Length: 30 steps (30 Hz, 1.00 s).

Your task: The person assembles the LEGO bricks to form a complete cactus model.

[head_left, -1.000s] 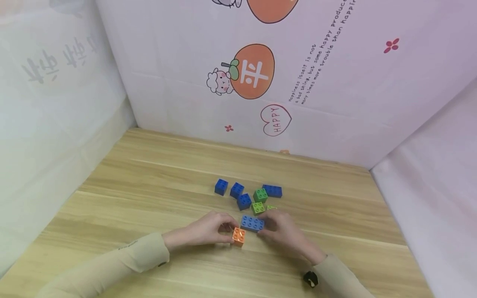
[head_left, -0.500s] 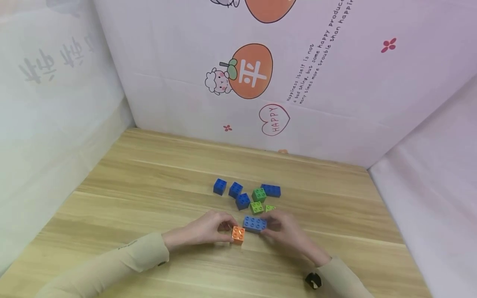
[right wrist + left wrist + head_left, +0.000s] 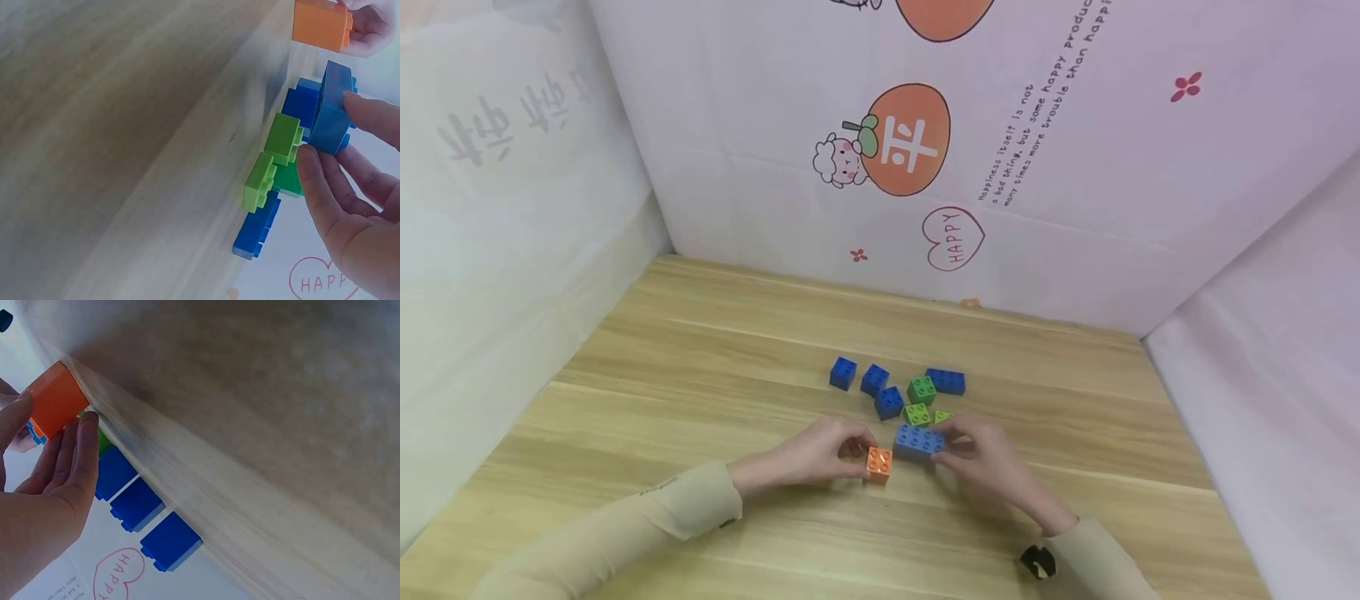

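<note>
Between the thumb and fingers of my left hand [image 3: 823,452] is a square orange toy brick [image 3: 879,464], its studs facing up. The left wrist view shows the same orange brick [image 3: 59,400] from the side. My right hand [image 3: 988,458] pinches a long light-blue brick [image 3: 919,442] by its right end. In the right wrist view that light-blue brick [image 3: 332,109] stands off the tabletop, part of its underside showing. A small gap separates the two held bricks. Just behind the light-blue brick lie a lime brick [image 3: 917,414] and another lime piece [image 3: 943,416], partly hidden by my right hand.
Behind the hands sit a green brick [image 3: 922,389], a long dark-blue brick [image 3: 947,381] and three square dark-blue bricks [image 3: 889,402] on the wooden table [image 3: 715,375]. A black object [image 3: 1038,562] is by the right cuff. White printed cloth [image 3: 760,183] closes the back and sides.
My right hand has shifted right and slightly away with the light-blue brick, which has come up off the table. The gap to the orange brick has widened. My left hand stays nearly still.
</note>
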Each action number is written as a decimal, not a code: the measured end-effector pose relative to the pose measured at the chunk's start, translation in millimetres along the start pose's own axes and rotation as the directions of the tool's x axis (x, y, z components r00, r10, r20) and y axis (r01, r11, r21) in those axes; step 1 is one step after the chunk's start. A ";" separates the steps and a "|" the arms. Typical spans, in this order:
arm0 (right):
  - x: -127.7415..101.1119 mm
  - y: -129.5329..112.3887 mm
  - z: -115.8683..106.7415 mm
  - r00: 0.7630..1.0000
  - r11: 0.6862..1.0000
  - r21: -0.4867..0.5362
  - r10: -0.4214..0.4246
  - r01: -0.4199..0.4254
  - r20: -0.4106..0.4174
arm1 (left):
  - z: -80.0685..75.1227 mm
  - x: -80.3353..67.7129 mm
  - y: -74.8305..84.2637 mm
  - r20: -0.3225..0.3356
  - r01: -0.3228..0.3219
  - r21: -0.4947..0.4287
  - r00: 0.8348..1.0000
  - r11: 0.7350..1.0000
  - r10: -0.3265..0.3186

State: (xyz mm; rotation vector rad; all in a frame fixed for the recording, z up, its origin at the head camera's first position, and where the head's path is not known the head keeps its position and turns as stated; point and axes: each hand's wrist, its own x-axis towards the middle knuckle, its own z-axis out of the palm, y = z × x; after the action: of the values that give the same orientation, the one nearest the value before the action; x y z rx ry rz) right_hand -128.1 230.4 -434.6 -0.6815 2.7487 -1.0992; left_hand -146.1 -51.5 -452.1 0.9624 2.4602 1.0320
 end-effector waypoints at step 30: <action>-1.8 -27.8 0.8 0.995 0.996 0.015 -0.093 0.093 0.019 | -1.6 0.0 2.6 -0.016 -0.036 -0.006 0.999 0.999 0.036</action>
State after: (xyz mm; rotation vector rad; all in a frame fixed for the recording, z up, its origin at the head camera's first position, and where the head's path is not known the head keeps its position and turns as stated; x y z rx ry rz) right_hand -116.0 212.9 -416.5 -0.8214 2.7148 -1.1219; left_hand -145.7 -51.0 -449.1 1.0034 2.4595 1.0631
